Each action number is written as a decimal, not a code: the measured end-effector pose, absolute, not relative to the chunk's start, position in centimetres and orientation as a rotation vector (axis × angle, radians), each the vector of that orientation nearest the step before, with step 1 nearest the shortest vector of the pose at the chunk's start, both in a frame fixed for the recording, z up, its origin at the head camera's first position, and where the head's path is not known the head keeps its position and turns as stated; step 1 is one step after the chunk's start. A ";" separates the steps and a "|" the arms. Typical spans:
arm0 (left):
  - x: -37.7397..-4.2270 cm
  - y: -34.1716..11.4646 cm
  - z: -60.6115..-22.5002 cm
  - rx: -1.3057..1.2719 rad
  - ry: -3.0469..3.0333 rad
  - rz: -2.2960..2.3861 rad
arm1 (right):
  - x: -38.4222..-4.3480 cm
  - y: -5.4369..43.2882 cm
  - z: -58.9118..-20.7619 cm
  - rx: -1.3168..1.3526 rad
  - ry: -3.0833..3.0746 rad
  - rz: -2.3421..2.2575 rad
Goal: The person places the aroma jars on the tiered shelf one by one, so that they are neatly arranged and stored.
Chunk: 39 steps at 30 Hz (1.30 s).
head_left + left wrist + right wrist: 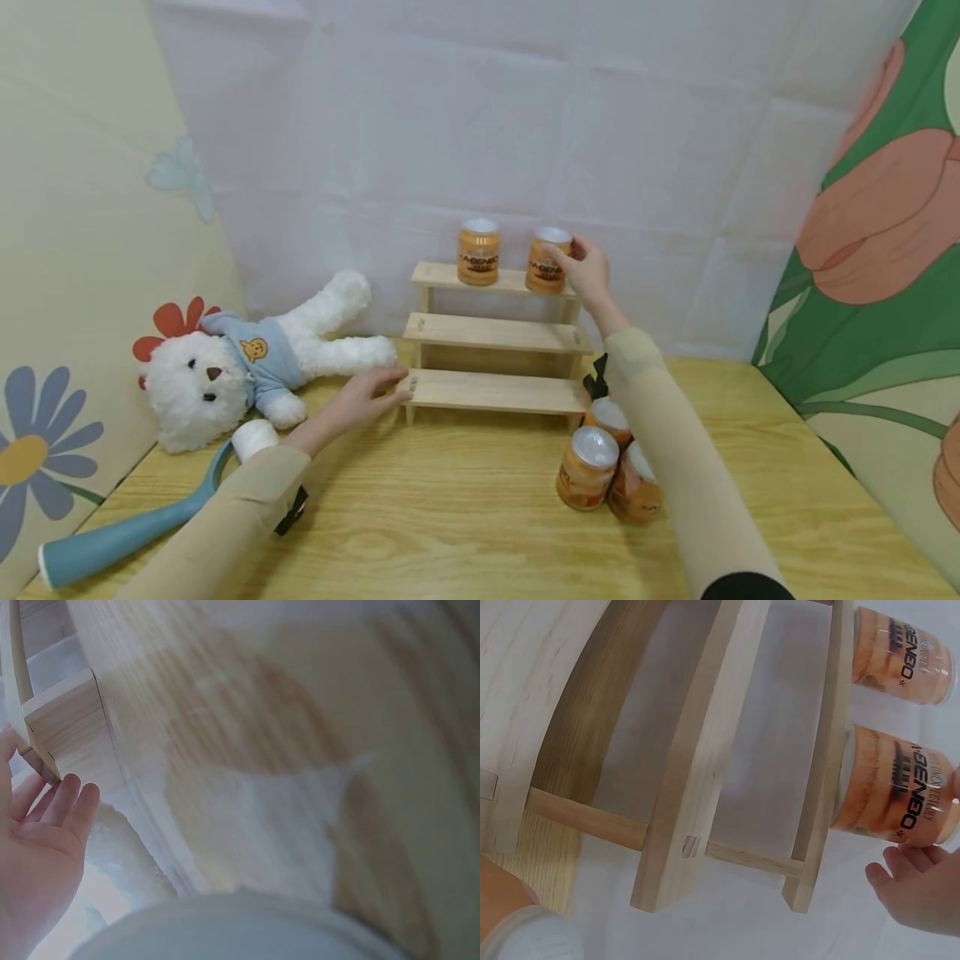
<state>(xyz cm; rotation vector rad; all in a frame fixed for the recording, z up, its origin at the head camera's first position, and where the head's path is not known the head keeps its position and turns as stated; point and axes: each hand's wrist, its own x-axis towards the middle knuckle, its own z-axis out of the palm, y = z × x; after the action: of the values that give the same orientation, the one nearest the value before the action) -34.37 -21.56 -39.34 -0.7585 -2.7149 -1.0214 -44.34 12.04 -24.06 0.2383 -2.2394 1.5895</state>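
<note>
My right hand [588, 271] grips an orange can [546, 265] at the right end of the top step of a three-step wooden stand [495, 333]. In the right wrist view this can [892, 787] stands on the top board, with the fingers round its upper part. Another orange can [478, 252] stands upright to its left on the same step. At the left end of the lowest step, my left hand [363, 400] holds the board's corner. The left wrist view has the board end [41, 761] between thumb and fingers.
Several more orange cans [587, 468] cluster on the table [450, 517] by the stand's right front, partly behind my right forearm. A white plush bear [258, 358] in a blue shirt lies at left. Before it is a blue curved object [135, 529] with a white end.
</note>
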 end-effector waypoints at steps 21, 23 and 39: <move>-34.0 -22.4 -39.4 -0.762 -2.708 -1.026 | -43.0 11.3 -25.7 0.151 -2.459 1.612; -33.9 -22.4 -39.4 -0.746 -2.721 -1.041 | -43.0 11.2 -25.7 0.160 -2.469 1.596; -34.5 -21.8 -39.4 -0.763 -2.724 -1.031 | -43.2 11.5 -25.9 0.208 -2.571 1.450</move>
<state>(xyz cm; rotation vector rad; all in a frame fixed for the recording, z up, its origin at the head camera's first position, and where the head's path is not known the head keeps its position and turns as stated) -34.50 -21.80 -39.42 -0.7630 -2.7243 -1.0312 -43.16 11.52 -25.86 0.2082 -2.5706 1.4496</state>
